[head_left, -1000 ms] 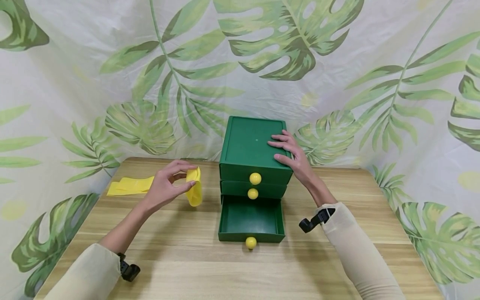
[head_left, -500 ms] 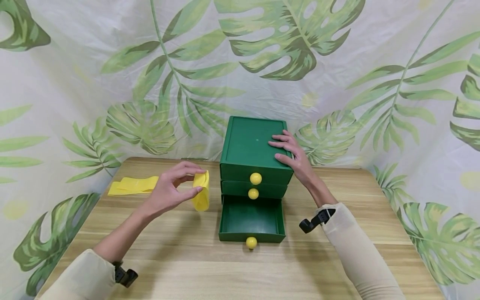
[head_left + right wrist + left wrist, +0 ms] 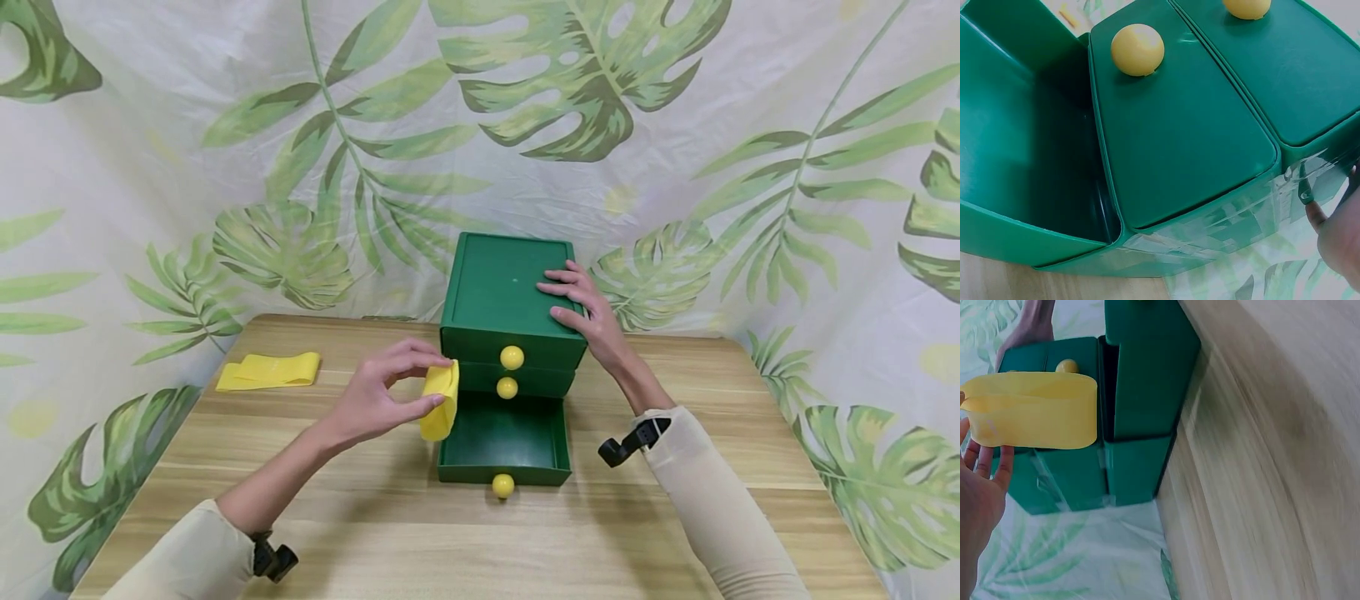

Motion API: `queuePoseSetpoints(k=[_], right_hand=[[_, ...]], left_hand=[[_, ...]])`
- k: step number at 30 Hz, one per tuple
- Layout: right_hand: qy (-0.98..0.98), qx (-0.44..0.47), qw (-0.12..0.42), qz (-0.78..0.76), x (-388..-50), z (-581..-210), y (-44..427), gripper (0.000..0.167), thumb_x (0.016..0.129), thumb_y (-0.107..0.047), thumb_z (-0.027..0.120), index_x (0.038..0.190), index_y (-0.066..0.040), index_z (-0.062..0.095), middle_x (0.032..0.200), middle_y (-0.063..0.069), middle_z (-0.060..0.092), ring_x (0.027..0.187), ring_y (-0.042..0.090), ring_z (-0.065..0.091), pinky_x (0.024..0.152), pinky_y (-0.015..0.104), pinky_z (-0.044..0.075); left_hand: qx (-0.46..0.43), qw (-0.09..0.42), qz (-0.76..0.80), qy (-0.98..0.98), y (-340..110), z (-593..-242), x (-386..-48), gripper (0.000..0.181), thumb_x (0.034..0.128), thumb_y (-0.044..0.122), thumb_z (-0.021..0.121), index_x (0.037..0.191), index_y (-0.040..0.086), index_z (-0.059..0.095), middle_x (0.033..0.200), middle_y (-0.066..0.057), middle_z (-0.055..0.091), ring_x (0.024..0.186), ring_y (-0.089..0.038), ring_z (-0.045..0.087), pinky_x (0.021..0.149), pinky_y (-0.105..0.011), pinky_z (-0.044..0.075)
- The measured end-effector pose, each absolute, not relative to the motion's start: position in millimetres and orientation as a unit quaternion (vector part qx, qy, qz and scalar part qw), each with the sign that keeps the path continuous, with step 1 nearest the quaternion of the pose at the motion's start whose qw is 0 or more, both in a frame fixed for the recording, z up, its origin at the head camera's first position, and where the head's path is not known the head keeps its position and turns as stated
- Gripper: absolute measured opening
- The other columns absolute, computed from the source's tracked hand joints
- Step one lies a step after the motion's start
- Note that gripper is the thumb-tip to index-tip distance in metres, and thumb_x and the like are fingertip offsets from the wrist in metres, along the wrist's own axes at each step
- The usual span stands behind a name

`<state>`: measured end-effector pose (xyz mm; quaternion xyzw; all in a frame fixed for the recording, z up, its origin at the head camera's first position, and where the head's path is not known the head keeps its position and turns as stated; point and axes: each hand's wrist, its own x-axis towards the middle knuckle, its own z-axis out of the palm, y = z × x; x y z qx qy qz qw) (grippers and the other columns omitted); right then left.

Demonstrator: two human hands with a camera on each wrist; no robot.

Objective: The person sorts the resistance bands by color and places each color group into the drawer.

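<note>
My left hand (image 3: 378, 400) pinches a folded yellow resistance band (image 3: 440, 402) between thumb and fingers. The band hangs just in front of the left side of a green drawer cabinet (image 3: 510, 283), by the pulled-out bottom drawer (image 3: 504, 474). In the left wrist view, the band (image 3: 1041, 415) forms a flattened loop in front of the cabinet. With fingers spread, my right hand (image 3: 588, 317) rests on the cabinet's top near its right edge. The right wrist view shows the bare inside of the bottom drawer (image 3: 997, 144).
Another yellow band (image 3: 270, 372) lies flat on the wooden table (image 3: 360, 533) at the left. Round yellow knobs (image 3: 512, 357) stick out from the drawer fronts; the upper drawers are closed. A leaf-print cloth (image 3: 375, 125) hangs behind the table.
My left hand has carried the yellow band rightward and slightly down, from beside the cabinet to the bottom drawer's left edge. The right hand stays in place on the cabinet top.
</note>
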<state>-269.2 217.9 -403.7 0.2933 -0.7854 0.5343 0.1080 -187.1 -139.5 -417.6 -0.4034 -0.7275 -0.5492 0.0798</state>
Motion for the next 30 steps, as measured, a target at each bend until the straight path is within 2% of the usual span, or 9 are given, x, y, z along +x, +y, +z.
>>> queuePoseSetpoints(k=[4,10,14,19,30], right_hand=[[-0.784,0.293,0.108,0.536,-268.9,-403.8,217.8,0.041,0.104,-0.013,0.058,0.143,-0.002,0.066,0.161,0.015,0.047,0.163,0.023,0.012,0.131,0.056,0.005],[-0.784,0.29,0.108,0.539,-268.4,-404.2,217.6,0.041,0.104,-0.014,0.058,0.142,-0.002,0.066,0.16,0.015,0.048,0.163,0.021,0.012,0.131,0.055,0.004],[-0.784,0.289,0.107,0.538,-268.0,-404.1,217.3,0.041,0.104,-0.014,0.058,0.142,-0.002,0.066,0.16,0.015,0.048,0.163,0.021,0.012,0.131,0.055,0.004],[-0.786,0.286,0.108,0.537,-267.9,-404.0,217.0,0.041,0.104,-0.015,0.058,0.142,-0.002,0.066,0.16,0.014,0.048,0.163,0.022,0.013,0.131,0.055,0.005],[-0.789,0.286,0.112,0.532,-268.9,-404.1,216.9,0.04,0.104,-0.014,0.058,0.142,-0.003,0.067,0.16,0.014,0.049,0.163,0.021,0.013,0.131,0.055,0.005]], left_hand=[[-0.413,0.076,-0.544,-0.727,-130.0,-422.6,-185.6,0.044,0.0842,-0.005,0.086,0.125,0.006,0.074,0.123,-0.01,0.069,0.109,-0.021,0.069,0.095,-0.035,0.061],[-0.42,0.07,-0.539,-0.727,-117.3,-430.8,-185.4,0.041,0.0868,-0.001,0.085,0.125,0.008,0.075,0.122,-0.008,0.07,0.108,-0.022,0.069,0.096,-0.033,0.06],[-0.426,0.076,-0.526,-0.732,-109.4,-437.8,-185.2,0.039,0.0866,0.003,0.086,0.124,0.009,0.076,0.121,-0.006,0.071,0.108,-0.021,0.068,0.092,-0.031,0.06],[-0.443,0.086,-0.511,-0.732,-99.2,-448.6,-185.6,0.037,0.0852,0.003,0.087,0.121,0.008,0.077,0.119,-0.007,0.073,0.109,-0.023,0.069,0.09,-0.034,0.062],[-0.436,0.06,-0.48,-0.759,-82.2,-468.3,-179.7,0.036,0.0856,0.011,0.089,0.119,0.01,0.077,0.121,-0.003,0.071,0.112,-0.019,0.068,0.091,-0.034,0.061]])
